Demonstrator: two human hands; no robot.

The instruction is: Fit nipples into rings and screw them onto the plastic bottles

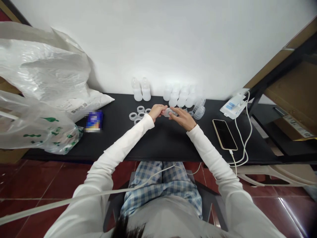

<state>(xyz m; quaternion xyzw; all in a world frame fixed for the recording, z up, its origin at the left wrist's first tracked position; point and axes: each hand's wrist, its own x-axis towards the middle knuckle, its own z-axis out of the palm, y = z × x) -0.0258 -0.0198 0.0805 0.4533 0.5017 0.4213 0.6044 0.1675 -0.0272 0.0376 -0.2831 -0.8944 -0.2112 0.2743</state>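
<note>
Both my hands meet over the middle of the black table (163,142). My left hand (156,111) is closed round one end of a small clear plastic bottle (170,112). My right hand (183,118) grips the other end of the same bottle, fingers curled over it. Several clear plastic rings (138,115) lie just left of my left hand. Two capped bottles (141,90) stand upright by the wall, and a row of several more bottles (179,95) stands to their right, with a few bottles lying on their sides (199,110).
Large plastic bags (42,92) crowd the table's left end beside a blue packet (94,120). A phone (224,134) on a white cable (244,142) lies at right, near a white box (234,105). A dark shelf (284,99) stands at far right.
</note>
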